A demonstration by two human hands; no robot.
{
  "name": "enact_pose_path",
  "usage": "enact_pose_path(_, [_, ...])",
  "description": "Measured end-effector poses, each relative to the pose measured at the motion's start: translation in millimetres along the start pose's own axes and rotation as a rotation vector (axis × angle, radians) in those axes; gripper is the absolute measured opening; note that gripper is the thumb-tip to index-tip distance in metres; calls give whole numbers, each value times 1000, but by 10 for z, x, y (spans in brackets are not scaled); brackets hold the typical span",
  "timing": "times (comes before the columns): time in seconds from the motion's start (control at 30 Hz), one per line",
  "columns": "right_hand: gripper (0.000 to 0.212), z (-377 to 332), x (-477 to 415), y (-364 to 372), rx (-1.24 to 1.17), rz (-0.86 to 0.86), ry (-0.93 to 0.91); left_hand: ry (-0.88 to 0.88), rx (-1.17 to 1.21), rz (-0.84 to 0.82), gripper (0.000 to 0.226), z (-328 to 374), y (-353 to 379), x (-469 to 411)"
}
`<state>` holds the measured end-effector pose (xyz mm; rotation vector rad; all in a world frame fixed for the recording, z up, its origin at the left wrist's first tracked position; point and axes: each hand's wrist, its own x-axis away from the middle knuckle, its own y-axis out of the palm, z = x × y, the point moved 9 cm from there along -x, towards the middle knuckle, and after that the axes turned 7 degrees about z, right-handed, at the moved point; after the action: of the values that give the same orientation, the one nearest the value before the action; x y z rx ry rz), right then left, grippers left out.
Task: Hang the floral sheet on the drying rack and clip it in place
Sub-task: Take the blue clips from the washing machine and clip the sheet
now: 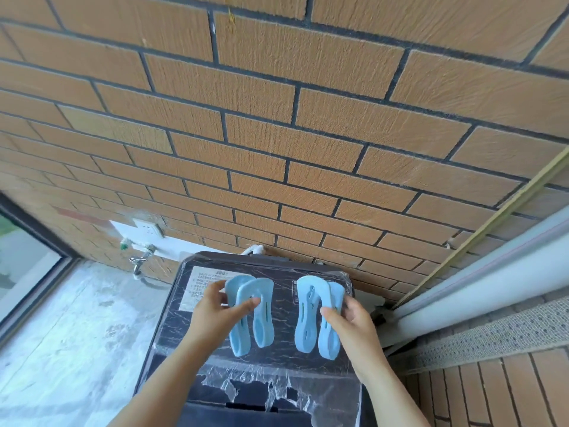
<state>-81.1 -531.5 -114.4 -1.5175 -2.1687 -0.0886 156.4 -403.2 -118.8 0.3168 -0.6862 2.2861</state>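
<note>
Two sets of big, pale blue, curved plastic clips are in hand, one set per hand, above the dark marbled lid of a washing machine that stands against the orange brick wall. The left hand grips the left-hand clips, with its thumb across their upper face and its fingers curled behind on the left. The right hand holds the right-hand clips the same way, mirrored. I cannot tell whether each hand has one wide clip with two arms or two clips side by side.

The step looks like fetching the clips. Neither the floral sheet nor the drying rack is in view, so they must lie somewhere off frame. To do this well, lift both sets cleanly and keep the grip around the middle, where it is now. Carry them so that the gripping ends can be brought to the rack rail without re-handling.

Both sets have their long axes running near to far. The rounded, looped ends point far, toward the wall, and the narrower ends point near, toward the person. The left-hand clips lean slightly, with their far ends tipped right.
</note>
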Motion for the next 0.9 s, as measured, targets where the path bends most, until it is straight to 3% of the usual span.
enact_pose_path(0.23, [21,-251,166,7,112,-135,-104,27,135,154,71,-60,-266,776])
enact_pose_path(0.37, [42,-464,429,224,112,-371,-185,-9,218,351,55,-258,-521,1367])
enact_pose_path(0.53, [82,-676,870,760,140,-561,-281,-47,289,551,60,-548,-1058,2018])
enact_pose_path(0.63, [86,-765,1315,1205,167,-696,-355,-59,320,713,46,-773,-1495,2437])
enact_pose_path(0.7, [86,-813,1644,1475,186,-780,-406,-53,332,783,50,-930,-1730,2702])
enact_pose_path(0.8, [103,-842,2174,1878,187,-883,-459,-62,357,875,50,-1233,-2059,3136])
enact_pose_path(0.9, [103,-796,2779,2289,164,-966,-481,-84,416,988,52,-1550,-2426,3659])
